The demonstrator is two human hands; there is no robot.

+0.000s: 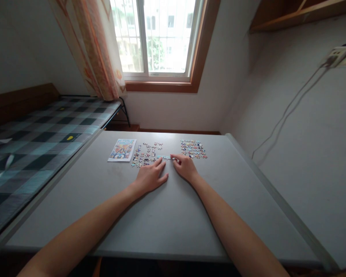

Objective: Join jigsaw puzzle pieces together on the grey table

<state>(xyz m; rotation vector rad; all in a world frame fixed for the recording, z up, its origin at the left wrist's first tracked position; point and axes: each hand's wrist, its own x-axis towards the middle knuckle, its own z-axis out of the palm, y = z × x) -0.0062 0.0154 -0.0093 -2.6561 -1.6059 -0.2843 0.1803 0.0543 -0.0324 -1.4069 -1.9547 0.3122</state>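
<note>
My left hand (151, 177) lies flat on the tabletop (167, 215), its grip released, with the index fingertip just beside a short strip of joined pale-blue puzzle pieces (163, 157). My right hand (185, 167) is curled, fingertips touching the strip's right end; I cannot tell whether that grip pinches it. Beyond lie loose pieces (145, 154).

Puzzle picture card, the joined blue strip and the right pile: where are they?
Picture card (122, 150): head view, middle of the card.
Joined blue strip (164, 157): head view, its middle.
Right pile (193, 149): head view, centre of the loose pieces.
</note>
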